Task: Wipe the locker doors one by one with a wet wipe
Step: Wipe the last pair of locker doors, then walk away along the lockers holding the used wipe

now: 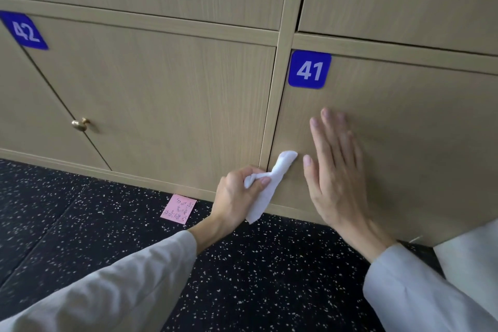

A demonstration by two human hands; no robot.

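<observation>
- The step in hand looked like the start of wiping door 41, the locker door at the right of the frame, marked by a blue number plate at its upper left corner.
- The left hand, at lower centre, held the wet wipe with its fingers curled round the bunched middle of it; the thumb lay across the top.
- The wipe's upper end stood up past the fingers and met the door's lower left corner, close to the frame post; its lower end hung below the hand.
- The right hand lay flat against door 41, fingers straight and close together, thumb apart, just right of the wipe.
- The next move likely called for spreading the wipe flatter and sweeping it across the panel.
- Door 42 stood at the left.
</observation>
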